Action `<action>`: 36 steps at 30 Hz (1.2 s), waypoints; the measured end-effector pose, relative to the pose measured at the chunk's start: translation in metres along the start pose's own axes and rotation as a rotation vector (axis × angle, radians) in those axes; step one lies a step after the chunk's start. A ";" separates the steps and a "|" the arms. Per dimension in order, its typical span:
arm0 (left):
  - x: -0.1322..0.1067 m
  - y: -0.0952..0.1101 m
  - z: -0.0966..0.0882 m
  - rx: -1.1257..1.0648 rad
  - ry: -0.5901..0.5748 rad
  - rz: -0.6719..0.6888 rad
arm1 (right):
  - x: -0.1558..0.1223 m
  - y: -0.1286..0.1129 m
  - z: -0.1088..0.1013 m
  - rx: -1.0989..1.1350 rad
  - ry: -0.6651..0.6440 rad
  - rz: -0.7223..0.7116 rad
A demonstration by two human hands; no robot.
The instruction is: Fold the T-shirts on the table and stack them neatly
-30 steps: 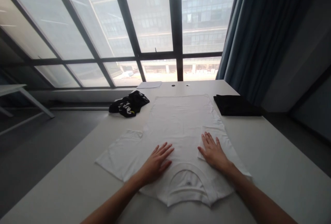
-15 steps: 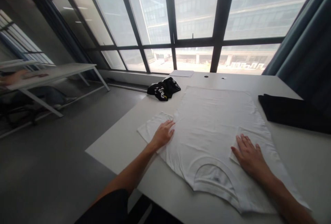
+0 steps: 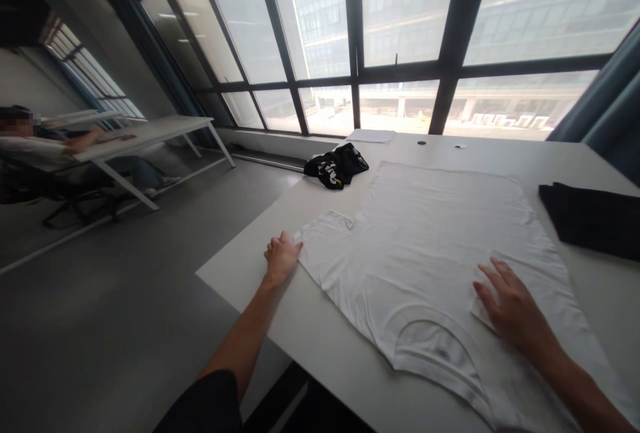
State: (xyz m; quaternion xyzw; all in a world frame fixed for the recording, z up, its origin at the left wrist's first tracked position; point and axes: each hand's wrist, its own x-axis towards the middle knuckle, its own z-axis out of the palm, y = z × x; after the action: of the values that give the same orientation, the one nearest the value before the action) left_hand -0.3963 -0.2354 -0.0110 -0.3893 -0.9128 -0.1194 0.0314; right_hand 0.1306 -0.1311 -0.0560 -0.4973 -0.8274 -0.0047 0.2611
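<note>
1. Your left hand (image 3: 281,258) has slid outward since the earlier frame, from the inner part of the left sleeve (image 3: 325,240) to its outer tip; your right hand (image 3: 515,313) stays over the turned-in right sleeve.
2. Seen from your head view, the white, thin-fabric, short-sleeved T-shirt (image 3: 440,226) lies spread out, collar near you, hem far.
3. Your left fingers are curled, thumb beside the sleeve's tip; whether they pinch cloth, I can't make out. Your right hand is spread, palm down, gripping nothing visible.
4. A hard pull at the left could drag the body askew and deepen the creases by the collar. Lifting your right hand carelessly might let that sleeve spring out.
5. Under it is a smooth white table (image 3: 260,273), probably slippery for cloth. A crumpled black garment with white lettering (image 3: 333,168) sits far left, folded black cloth (image 3: 593,221) right.
6. Beyond stand tall dark-framed windows (image 3: 405,13); at far left, a seated person (image 3: 30,153) uses another white table (image 3: 160,132).
</note>
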 end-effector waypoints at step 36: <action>0.026 0.125 0.026 -0.751 -0.066 0.621 | 0.068 -0.157 0.040 1.212 -0.302 0.401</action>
State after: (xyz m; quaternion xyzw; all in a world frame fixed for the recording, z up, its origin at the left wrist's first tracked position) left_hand -0.3237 -0.1267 -0.0083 -0.6311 -0.6480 -0.4130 -0.1058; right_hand -0.0415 -0.1445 -0.0216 -0.4019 -0.6025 0.5807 0.3718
